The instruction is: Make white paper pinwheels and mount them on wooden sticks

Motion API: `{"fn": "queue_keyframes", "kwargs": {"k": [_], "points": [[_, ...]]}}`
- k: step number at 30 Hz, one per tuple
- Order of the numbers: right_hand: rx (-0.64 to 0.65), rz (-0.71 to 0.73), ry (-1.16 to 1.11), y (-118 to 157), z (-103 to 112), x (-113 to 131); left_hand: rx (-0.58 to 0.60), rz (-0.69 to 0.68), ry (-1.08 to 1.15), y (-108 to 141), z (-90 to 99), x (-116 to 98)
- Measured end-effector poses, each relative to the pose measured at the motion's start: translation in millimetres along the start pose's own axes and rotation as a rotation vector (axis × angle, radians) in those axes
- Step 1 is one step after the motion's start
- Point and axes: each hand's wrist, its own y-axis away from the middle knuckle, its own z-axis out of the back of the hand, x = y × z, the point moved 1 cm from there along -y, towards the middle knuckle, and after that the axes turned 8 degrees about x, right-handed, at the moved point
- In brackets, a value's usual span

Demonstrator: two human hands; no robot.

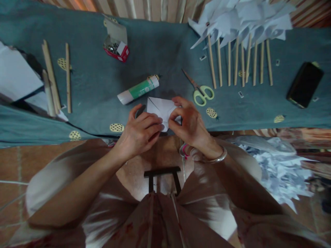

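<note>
A small folded white paper (160,106) is between my two hands at the table's near edge, with crease lines or slits running in from its corners. My left hand (141,132) grips its lower left part, fingers bent over it. On the paper's right side, my right hand (187,120) pinches it between thumb and curled fingers. Just beyond the paper lies a green and white glue stick (139,90). Scissors with light green handles (200,93) rest to the right of the glue stick. A dark object under my left fingers is mostly hidden.
An open red box of small metal pieces (117,48) stands farther back on the cloth-covered table (165,51). Wooden sticks (51,82) and white sheets (18,72) lie left. Several paper pinwheels (240,20) on sticks lie back right, near a black object (305,84). Bagged paper pieces (281,172) sit lower right.
</note>
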Motion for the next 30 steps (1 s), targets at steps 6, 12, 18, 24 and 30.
{"fn": "queue_keyframes", "kwargs": {"k": [6,12,18,24,30], "points": [[0.150,0.085,-0.063,1,15,-13,0.032,0.030,0.019,1,0.9,1],[0.211,0.090,-0.146,3,21,-18,-0.001,0.007,0.068,1,3.7,1],[0.171,0.076,-0.106,1,16,-12,0.022,0.004,0.018,0,2.4,-2],[0.090,0.067,-0.020,0,9,-4,0.053,0.016,0.029,2,-1.9,-1],[0.035,0.046,-0.007,-3,3,-2,0.032,0.033,0.074,-1,-1.0,-3]]}}
